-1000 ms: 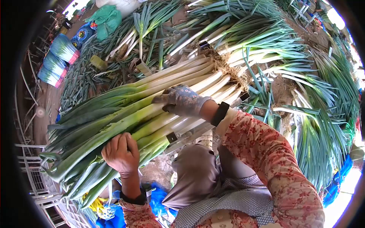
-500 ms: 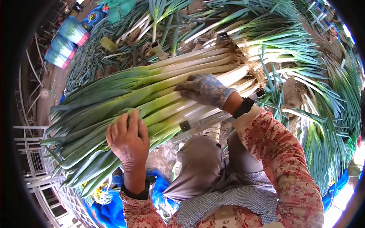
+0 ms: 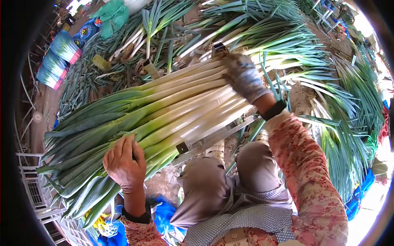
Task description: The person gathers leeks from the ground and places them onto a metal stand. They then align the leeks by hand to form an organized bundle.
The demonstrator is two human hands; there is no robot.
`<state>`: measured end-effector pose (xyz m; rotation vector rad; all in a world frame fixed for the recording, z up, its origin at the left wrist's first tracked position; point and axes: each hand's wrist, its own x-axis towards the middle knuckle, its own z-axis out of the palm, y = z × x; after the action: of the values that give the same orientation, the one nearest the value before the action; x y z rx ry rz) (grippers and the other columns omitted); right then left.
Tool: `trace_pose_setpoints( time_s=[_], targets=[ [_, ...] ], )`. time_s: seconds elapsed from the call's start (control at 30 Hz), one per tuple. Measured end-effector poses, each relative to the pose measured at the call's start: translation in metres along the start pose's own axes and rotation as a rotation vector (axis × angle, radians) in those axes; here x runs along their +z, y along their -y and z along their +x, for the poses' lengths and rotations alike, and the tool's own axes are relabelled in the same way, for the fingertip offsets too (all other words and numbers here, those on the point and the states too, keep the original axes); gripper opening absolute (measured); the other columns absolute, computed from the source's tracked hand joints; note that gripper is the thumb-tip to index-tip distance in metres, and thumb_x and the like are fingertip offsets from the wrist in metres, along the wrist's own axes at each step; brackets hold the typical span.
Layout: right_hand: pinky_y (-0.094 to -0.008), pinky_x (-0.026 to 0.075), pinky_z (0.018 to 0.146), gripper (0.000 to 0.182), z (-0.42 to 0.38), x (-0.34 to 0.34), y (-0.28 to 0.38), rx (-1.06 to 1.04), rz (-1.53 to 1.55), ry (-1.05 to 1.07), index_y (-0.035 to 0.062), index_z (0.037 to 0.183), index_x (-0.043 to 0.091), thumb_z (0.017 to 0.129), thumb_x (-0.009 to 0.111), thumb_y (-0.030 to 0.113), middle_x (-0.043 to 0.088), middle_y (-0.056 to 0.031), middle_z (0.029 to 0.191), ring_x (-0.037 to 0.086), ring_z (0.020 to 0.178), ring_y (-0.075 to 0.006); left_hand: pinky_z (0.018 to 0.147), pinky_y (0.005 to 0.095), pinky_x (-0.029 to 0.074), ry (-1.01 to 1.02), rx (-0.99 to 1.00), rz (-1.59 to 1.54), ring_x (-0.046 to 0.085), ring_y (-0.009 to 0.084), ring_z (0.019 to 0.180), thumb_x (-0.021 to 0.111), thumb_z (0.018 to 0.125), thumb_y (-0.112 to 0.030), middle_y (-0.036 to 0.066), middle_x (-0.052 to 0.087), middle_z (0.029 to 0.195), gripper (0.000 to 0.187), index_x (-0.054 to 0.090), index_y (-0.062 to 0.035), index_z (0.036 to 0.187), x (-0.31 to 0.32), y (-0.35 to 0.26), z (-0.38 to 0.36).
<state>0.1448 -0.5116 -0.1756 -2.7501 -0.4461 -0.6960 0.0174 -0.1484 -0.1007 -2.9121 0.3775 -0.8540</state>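
A broad row of long leeks point(image 3: 184, 98) lies across a metal rack point(image 3: 213, 139), green leaves to the left and white stems to the right. My bare left hand point(image 3: 125, 160) rests at the near edge of the leaves, its fingers curled on a leaf. My right hand point(image 3: 243, 76), in a patterned glove, is over the root ends at the right end of the row. It is blurred, so its fingers and whatever they touch cannot be made out. The roots are mostly hidden beneath it.
More leeks point(image 3: 279, 45) lie piled behind and along the right. Wrapped bundles point(image 3: 53, 67) stand at the far left near a green bag point(image 3: 111, 18). My knees point(image 3: 205, 180) are close below the rack. A blue sheet point(image 3: 164, 217) lies at the lower left.
My right hand has moved from the middle of the white stems up and right to the root ends. My left hand has stayed by the leaves. The whole view has shifted slightly.
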Motion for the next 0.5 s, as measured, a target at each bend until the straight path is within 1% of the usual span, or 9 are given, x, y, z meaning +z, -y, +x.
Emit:
trace_pose_setpoints(
  time_s=[0.03,0.1,0.17,0.23,0.3,0.4,0.47,0.5],
  targets=[
    [-0.0453,0.036,0.101,0.053,0.002,-0.011,-0.007,0.146,-0.189,0.005,0.0137,0.129,0.049,0.081,0.064,0.032,0.047,-0.0186,0.130,0.045,0.119,-0.0367,0.084,0.0359,0.044,0.004,-0.006,0.001,0.063,0.0224,0.093,0.059,0.085,-0.016,0.003,0.068,0.101,0.018,0.070,-0.0128,0.098,0.001,0.000,-0.001],
    [-0.0448,0.037,0.103,0.065,0.005,-0.009,-0.042,0.253,-0.075,0.129,0.0131,0.139,0.038,0.083,0.064,0.035,0.041,-0.0232,0.135,0.041,0.124,-0.0417,0.085,0.0356,0.044,0.009,-0.012,0.013,0.063,0.0225,0.094,0.058,0.085,-0.016,0.003,0.067,0.102,0.019,0.069,-0.0130,0.100,0.000,-0.001,-0.002],
    [-0.0461,0.040,0.101,0.070,0.006,0.001,-0.051,0.552,0.116,0.510,0.0117,0.143,0.031,0.086,0.061,0.037,0.039,-0.0240,0.138,0.043,0.121,-0.0450,0.085,0.0354,0.044,0.000,-0.009,0.029,0.063,0.0226,0.095,0.058,0.085,-0.016,0.003,0.067,0.103,0.021,0.069,-0.0133,0.102,-0.002,-0.004,-0.002],
    [-0.0469,0.045,0.093,0.070,0.002,0.030,-0.059,0.454,0.067,0.348,0.0115,0.145,0.024,0.089,0.056,0.037,0.047,-0.0274,0.128,0.053,0.111,-0.0431,0.087,0.0350,0.043,-0.009,-0.007,0.046,0.062,0.0222,0.096,0.057,0.086,-0.015,0.004,0.067,0.105,0.021,0.069,-0.0136,0.103,-0.001,-0.005,-0.003],
    [-0.0461,0.046,0.092,0.064,0.013,0.051,-0.059,0.380,0.037,0.374,0.0117,0.144,0.026,0.090,0.053,0.033,0.051,-0.0285,0.122,0.054,0.109,-0.0420,0.087,0.0349,0.042,-0.022,-0.002,0.059,0.063,0.0220,0.096,0.056,0.086,-0.015,0.004,0.067,0.105,0.021,0.069,-0.0135,0.102,-0.001,-0.006,-0.003],
    [-0.0454,0.047,0.091,0.055,0.016,0.028,-0.042,0.393,0.108,0.432,0.0095,0.140,0.033,0.091,0.050,0.029,0.053,-0.0272,0.119,0.056,0.107,-0.0415,0.086,0.0346,0.042,0.010,-0.008,0.050,0.063,0.0217,0.095,0.055,0.086,-0.015,0.004,0.067,0.105,0.021,0.069,-0.0130,0.102,-0.001,-0.004,-0.004],
    [-0.0470,0.047,0.088,0.047,0.006,0.027,-0.051,0.230,0.067,0.449,0.0165,0.135,0.042,0.091,0.050,0.029,0.056,-0.0264,0.113,0.057,0.101,-0.0432,0.085,0.0345,0.042,0.018,-0.011,0.046,0.063,0.0217,0.094,0.055,0.087,-0.016,0.004,0.067,0.105,0.021,0.069,-0.0132,0.103,0.000,-0.001,-0.004],
    [-0.0474,0.047,0.086,0.041,-0.001,0.023,-0.055,0.231,0.105,0.469,0.0175,0.130,0.048,0.091,0.049,0.027,0.057,-0.0254,0.111,0.058,0.097,-0.0434,0.085,0.0344,0.042,0.025,-0.004,0.040,0.064,0.0217,0.094,0.054,0.087,-0.016,0.003,0.068,0.104,0.022,0.069,-0.0133,0.103,0.001,0.000,-0.004]
  ],
)
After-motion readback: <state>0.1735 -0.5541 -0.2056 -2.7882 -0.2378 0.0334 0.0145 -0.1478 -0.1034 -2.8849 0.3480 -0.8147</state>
